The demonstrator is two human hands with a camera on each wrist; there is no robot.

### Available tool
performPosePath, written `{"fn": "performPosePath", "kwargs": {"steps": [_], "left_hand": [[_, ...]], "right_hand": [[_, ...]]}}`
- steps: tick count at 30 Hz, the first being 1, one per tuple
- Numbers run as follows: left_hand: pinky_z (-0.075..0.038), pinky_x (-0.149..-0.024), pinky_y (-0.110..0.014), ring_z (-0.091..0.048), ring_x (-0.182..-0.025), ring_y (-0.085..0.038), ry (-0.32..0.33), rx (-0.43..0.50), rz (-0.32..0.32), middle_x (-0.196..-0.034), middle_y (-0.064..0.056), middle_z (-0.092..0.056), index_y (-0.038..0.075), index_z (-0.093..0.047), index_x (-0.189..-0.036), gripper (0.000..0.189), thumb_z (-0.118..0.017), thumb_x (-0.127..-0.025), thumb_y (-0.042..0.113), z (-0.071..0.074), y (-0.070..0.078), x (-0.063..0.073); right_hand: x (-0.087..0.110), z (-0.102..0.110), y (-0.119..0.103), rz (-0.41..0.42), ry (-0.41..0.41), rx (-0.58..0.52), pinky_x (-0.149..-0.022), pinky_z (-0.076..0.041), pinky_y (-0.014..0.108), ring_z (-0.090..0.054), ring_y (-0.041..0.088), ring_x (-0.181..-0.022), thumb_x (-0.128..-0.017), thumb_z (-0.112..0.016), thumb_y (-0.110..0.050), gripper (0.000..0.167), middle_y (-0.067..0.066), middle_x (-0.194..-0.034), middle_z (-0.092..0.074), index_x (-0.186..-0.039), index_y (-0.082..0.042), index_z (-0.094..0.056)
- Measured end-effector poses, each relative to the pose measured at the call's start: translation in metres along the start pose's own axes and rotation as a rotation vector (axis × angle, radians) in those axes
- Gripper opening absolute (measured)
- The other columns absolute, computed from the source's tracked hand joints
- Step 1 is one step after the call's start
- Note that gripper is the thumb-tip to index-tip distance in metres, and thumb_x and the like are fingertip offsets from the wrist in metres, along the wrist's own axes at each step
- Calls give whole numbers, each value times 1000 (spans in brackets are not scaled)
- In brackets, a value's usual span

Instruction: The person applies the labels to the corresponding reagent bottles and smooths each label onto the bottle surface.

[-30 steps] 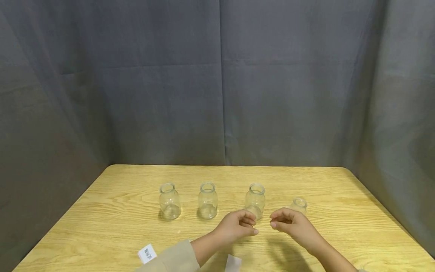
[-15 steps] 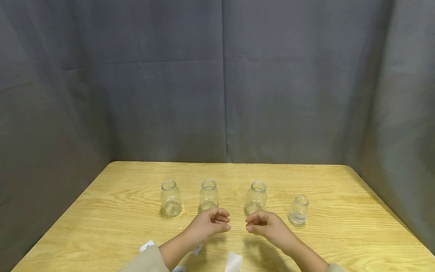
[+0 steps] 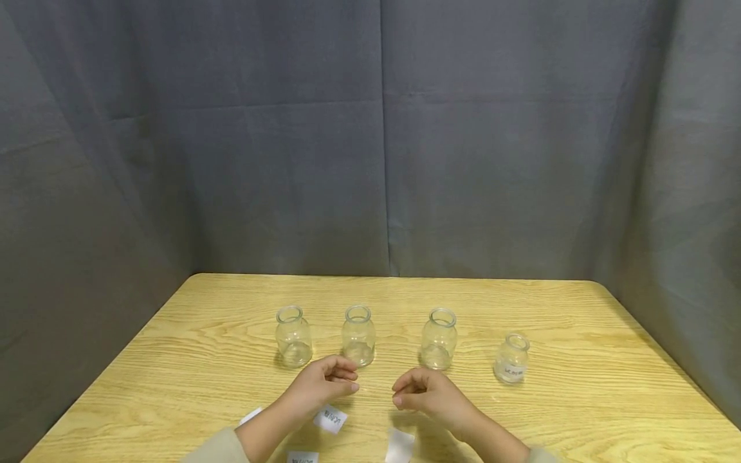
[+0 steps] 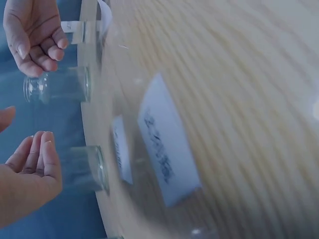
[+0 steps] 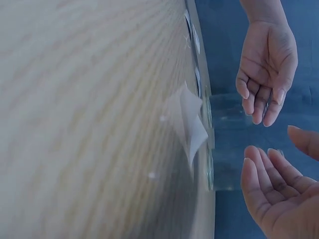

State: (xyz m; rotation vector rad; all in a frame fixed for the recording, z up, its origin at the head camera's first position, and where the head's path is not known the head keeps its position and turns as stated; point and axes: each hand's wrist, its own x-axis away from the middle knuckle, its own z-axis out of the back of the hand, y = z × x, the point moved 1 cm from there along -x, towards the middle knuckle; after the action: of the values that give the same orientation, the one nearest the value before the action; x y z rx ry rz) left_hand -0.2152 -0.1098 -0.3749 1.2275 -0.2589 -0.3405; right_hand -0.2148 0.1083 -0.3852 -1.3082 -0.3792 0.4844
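Observation:
My left hand [image 3: 321, 384] hovers over the table with loosely bent fingers and holds nothing. A paper label with handwriting [image 3: 330, 419] lies just below it, and another written label [image 3: 302, 457] sits at the bottom edge of the head view. To the right, my right hand [image 3: 431, 395] is also in the air, fingers relaxed, nothing between them. Near it lies a white slip of paper [image 3: 399, 446], whose edges curl up in the right wrist view [image 5: 188, 122]. A third white label [image 3: 250, 416] is partly hidden by my left forearm.
Three clear glass jars stand in a row behind my hands: left [image 3: 294, 337], middle [image 3: 358, 337] and right [image 3: 438, 341]. Farther right is a smaller jar [image 3: 512, 360] bearing a written label. A grey curtain [image 3: 289, 161] encloses the wooden table [image 3: 579, 411].
Both hands have moved left across the table, staying empty. The small jar and its label have come into full sight, and written labels show beside my left forearm.

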Motion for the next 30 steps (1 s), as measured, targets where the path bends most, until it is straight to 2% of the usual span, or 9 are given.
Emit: {"fn": "performPosePath", "kwargs": {"steps": [4,12,16,23,30], "left_hand": [[-43,-79,-36,-49,-87,-18,25,-37,17,-99,-11,-53,-6,-48,-108,40,-61,-79,17,5,-6,4],[-44,-79,-36,-49,-88,-19,41,-19,67,-100,-14,-51,-10,-45,-109,40,-60,-79,12,16,-17,13],[-44,-77,-36,-48,-87,-19,56,-42,101,-98,-12,-52,-9,-46,-107,39,-61,-78,12,21,-22,19],[-44,-75,-40,-49,-86,-21,37,-86,146,-96,-11,-52,-9,-46,-106,37,-61,-78,11,27,-28,28],[-46,-73,-38,-50,-86,-24,56,-67,184,-98,-15,-51,-12,-44,-106,37,-60,-76,5,28,-32,32]], "right_hand": [[-3,-8,-1,-9,-16,-11,-75,-45,35,-51,16,-76,-80,-59,-14,34,5,-82,-55,-99,13,-50],[-11,-25,0,-50,-36,-86,-72,-47,32,-50,17,-75,-79,-59,-9,28,8,-80,-53,-95,12,-50],[-17,-34,1,-66,-56,-124,-73,-48,33,-54,18,-76,-79,-57,-7,27,10,-81,-53,-95,14,-49],[-24,-46,2,-105,-72,-188,-76,-47,37,-56,21,-79,-80,-55,-4,24,12,-87,-54,-95,13,-49],[-28,-60,3,-127,-71,-175,-73,-48,37,-58,25,-79,-79,-55,-5,22,14,-87,-56,-93,12,-51]]}}
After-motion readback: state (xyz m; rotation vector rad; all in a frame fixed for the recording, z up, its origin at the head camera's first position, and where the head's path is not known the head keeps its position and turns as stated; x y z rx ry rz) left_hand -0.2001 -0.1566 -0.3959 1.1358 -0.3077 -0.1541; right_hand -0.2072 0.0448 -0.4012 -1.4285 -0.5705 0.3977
